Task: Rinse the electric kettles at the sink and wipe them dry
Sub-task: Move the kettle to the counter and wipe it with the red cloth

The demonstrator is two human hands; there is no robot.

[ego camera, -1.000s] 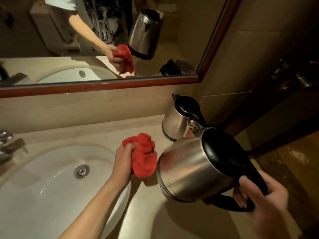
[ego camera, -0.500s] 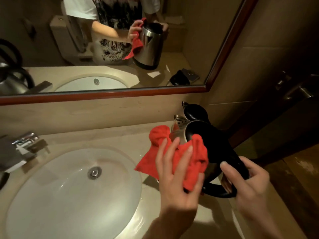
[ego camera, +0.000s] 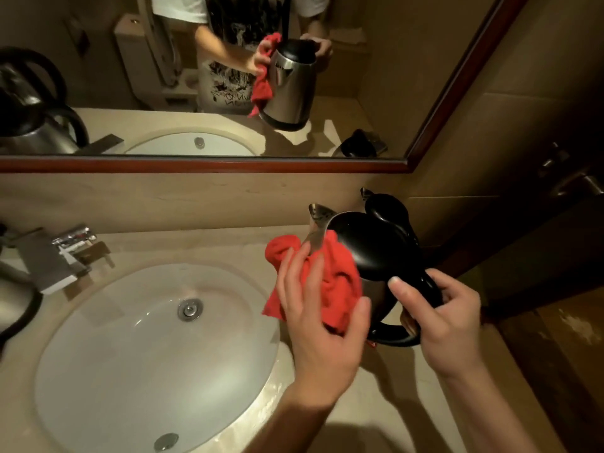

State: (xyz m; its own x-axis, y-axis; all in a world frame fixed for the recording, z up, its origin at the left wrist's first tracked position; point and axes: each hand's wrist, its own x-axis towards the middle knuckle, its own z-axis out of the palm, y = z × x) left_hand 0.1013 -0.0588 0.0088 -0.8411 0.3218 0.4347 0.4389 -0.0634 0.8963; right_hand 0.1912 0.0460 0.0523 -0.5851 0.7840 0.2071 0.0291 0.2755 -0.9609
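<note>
Upright now — kettle [ego camera: 376, 253]; three kettles, one cloth [ego camera: 330, 282].

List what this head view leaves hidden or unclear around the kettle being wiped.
- Held kettle: its side is covered by the red cloth and left hand.
- Second kettle: body hidden behind the held one.
- Third kettle: cut off by the left edge.
- Handle: partly wrapped by the right hand.

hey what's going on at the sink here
A person is drying an electric kettle above the counter, right of the sink. The right hand grips its black handle, while the left hand presses a red cloth against the steel side below the spout. A second kettle stands behind it by the wall, and part of another shows at the left edge beside the faucet.
</note>
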